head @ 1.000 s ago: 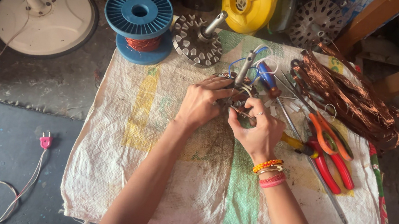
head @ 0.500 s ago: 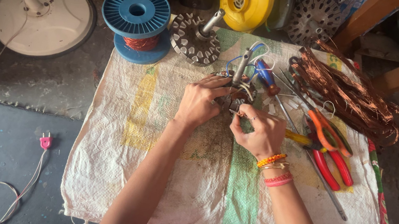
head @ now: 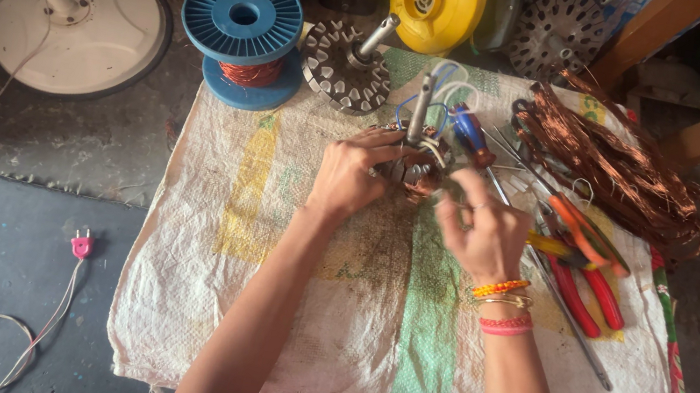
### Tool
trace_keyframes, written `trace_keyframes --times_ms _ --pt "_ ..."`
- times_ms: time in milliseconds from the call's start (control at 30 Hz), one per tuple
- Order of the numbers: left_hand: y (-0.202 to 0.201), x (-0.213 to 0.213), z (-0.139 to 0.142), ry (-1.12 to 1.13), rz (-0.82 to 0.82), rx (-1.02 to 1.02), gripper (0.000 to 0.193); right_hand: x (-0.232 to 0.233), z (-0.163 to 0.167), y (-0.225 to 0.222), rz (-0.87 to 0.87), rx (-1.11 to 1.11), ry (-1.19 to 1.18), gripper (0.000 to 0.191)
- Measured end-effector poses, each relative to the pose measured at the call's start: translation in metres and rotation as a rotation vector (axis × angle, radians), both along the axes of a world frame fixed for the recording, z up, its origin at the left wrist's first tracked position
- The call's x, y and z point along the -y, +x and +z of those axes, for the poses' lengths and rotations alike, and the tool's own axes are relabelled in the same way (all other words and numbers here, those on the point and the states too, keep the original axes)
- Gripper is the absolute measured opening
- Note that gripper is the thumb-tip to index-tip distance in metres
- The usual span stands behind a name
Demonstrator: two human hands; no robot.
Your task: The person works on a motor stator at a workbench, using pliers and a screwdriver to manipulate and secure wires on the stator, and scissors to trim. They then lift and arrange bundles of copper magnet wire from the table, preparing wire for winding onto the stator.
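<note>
Both grips close on a round copper-wound motor core (head: pixel 416 168) with a steel shaft, at the far middle of the tabletop's coarse woven sack cloth (head: pixel 256 304): left hand (head: pixel 348 177) cupping its side, right hand (head: pixel 481 233) pinching at its edge. Nearby lie tangled copper wire (head: pixel 620 166), a blue plastic spool (head: pixel 244 27) and red-handled pliers (head: pixel 586 288).

Small round motor stator (head: pixel 416 168) wound with copper coils, standing on the sacking near the far middle of the table. Upright grey metal shaft (head: pixel 421 107) rising from its centre, blue and white wires (head: pixel 438 98) looping behind the top. Near side partly hidden by fingers.
</note>
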State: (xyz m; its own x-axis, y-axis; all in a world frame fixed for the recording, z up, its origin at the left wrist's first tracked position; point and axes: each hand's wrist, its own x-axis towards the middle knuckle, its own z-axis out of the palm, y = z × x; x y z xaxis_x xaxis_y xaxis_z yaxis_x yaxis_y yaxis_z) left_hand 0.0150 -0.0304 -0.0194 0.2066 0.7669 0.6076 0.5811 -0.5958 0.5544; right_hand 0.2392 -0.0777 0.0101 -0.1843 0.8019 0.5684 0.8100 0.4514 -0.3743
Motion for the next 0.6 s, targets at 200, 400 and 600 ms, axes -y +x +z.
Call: trace_keyframes --times_ms 200,400,600 --pt "-0.002 -0.002 -0.004 -0.054 0.026 -0.016 0.058 -0.009 -0.013 0.020 -0.486 0.218 -0.081 0.021" --pt "0.003 0.000 -0.006 0.028 0.051 -0.034 0.055 -0.003 -0.011 0.001 -0.367 0.032 0.157 0.049" --pt "0.012 0.006 -0.010 0.041 0.109 -0.060 0.049 0.009 -0.010 -0.047 -0.107 -0.422 -0.240 0.076"
